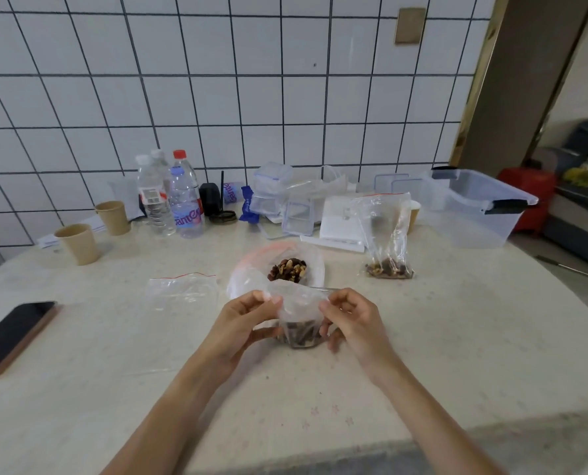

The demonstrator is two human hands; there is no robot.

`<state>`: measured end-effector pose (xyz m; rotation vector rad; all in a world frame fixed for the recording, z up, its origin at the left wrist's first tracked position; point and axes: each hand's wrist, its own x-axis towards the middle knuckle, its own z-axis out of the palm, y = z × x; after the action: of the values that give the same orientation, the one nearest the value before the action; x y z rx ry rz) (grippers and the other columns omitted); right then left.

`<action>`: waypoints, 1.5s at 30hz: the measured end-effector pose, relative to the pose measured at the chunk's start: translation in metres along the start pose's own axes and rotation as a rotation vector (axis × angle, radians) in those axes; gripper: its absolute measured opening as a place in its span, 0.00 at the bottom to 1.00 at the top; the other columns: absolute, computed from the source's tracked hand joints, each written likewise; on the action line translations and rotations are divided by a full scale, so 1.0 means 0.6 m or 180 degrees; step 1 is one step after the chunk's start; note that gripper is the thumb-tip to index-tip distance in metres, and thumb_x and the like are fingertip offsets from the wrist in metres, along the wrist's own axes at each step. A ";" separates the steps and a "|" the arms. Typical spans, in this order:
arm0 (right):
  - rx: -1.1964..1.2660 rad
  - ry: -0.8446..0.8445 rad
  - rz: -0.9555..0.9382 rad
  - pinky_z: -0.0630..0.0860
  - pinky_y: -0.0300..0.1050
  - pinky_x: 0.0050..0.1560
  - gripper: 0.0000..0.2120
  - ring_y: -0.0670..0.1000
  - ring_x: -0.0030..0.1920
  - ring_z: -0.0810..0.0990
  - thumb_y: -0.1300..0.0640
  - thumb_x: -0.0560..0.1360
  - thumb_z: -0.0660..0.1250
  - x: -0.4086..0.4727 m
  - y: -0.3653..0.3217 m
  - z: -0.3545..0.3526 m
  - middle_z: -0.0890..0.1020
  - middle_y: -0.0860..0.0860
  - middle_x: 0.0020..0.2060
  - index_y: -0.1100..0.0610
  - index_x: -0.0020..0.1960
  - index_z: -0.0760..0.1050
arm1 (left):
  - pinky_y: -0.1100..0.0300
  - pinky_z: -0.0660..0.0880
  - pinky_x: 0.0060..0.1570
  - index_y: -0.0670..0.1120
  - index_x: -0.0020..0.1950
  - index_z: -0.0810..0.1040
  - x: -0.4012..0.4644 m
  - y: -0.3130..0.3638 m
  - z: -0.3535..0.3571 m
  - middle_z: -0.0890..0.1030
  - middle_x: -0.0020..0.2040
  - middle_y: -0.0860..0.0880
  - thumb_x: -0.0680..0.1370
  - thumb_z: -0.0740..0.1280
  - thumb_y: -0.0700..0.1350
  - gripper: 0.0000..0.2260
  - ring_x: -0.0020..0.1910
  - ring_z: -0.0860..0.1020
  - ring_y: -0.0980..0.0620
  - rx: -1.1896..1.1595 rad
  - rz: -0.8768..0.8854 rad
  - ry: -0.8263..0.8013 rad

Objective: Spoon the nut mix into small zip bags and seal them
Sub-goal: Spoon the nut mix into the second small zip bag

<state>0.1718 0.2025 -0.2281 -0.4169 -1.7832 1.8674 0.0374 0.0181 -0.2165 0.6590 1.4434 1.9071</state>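
A small clear zip bag (301,315) with dark nut mix at its bottom stands on the table in front of me. My left hand (242,318) pinches its top edge at the left and my right hand (349,317) pinches it at the right. Just behind it lies the nut mix (288,269), heaped in a large open plastic bag (248,272). A spoon handle (321,289) pokes out by that bag's right side. Flat on the table to the left is an empty zip bag (182,291). Another zip bag with nuts (386,234) stands upright at the right.
A phone (11,335) lies at the left edge. Two paper cups (78,243) and water bottles (182,200) stand at the back left. Clear lidded boxes (272,190), white packaging (340,222) and a large clear tub (477,207) line the back against the tiled wall.
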 end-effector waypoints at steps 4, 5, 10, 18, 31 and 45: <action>-0.0789 0.0221 -0.0307 0.71 0.50 0.25 0.13 0.59 0.25 0.75 0.66 0.75 0.70 0.002 -0.024 0.008 0.77 0.58 0.27 0.56 0.38 0.69 | 0.53 0.82 0.37 0.45 0.35 0.74 0.001 0.015 0.009 0.81 0.36 0.44 0.74 0.78 0.39 0.14 0.37 0.82 0.45 0.0705 0.0259 0.0692; -0.1166 0.0288 -0.0489 0.69 0.50 0.26 0.14 0.59 0.24 0.74 0.66 0.73 0.68 0.005 -0.031 0.012 0.74 0.55 0.25 0.55 0.37 0.66 | 0.52 0.82 0.35 0.43 0.34 0.72 0.003 0.019 0.011 0.79 0.32 0.46 0.73 0.76 0.36 0.14 0.34 0.81 0.45 0.1270 0.0427 0.0983; -0.3483 -0.0098 -0.0392 0.67 0.46 0.33 0.06 0.49 0.35 0.75 0.56 0.72 0.64 0.025 -0.080 0.029 0.77 0.47 0.37 0.50 0.46 0.68 | 0.57 0.73 0.32 0.51 0.44 0.71 0.008 0.055 0.030 0.80 0.35 0.53 0.71 0.68 0.43 0.07 0.34 0.78 0.53 0.3853 0.0730 0.1187; -0.0626 -0.0796 0.1068 0.81 0.48 0.32 0.06 0.55 0.33 0.83 0.59 0.78 0.72 0.039 -0.118 -0.008 0.78 0.54 0.33 0.63 0.49 0.81 | 0.52 0.84 0.36 0.44 0.49 0.86 0.014 0.091 0.016 0.81 0.49 0.43 0.81 0.70 0.53 0.13 0.39 0.82 0.50 0.1936 -0.0388 0.0423; -0.2104 0.0010 -0.0703 0.65 0.45 0.32 0.10 0.49 0.25 0.66 0.71 0.70 0.64 0.042 -0.099 0.005 0.70 0.43 0.21 0.57 0.38 0.71 | 0.56 0.79 0.32 0.50 0.36 0.77 0.034 0.111 0.027 0.81 0.33 0.52 0.74 0.76 0.43 0.10 0.32 0.80 0.50 0.3619 0.0691 0.0903; 0.0070 -0.0884 0.1006 0.82 0.51 0.37 0.10 0.56 0.37 0.82 0.54 0.78 0.73 0.022 -0.113 -0.028 0.80 0.57 0.39 0.62 0.49 0.81 | 0.45 0.84 0.47 0.43 0.52 0.88 0.021 0.123 0.035 0.84 0.45 0.44 0.78 0.74 0.50 0.11 0.49 0.86 0.44 0.1017 -0.0596 -0.0030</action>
<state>0.1809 0.2240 -0.1610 -0.4724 -1.9648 2.2542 0.0301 0.0274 -0.1396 0.6495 1.7578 1.5442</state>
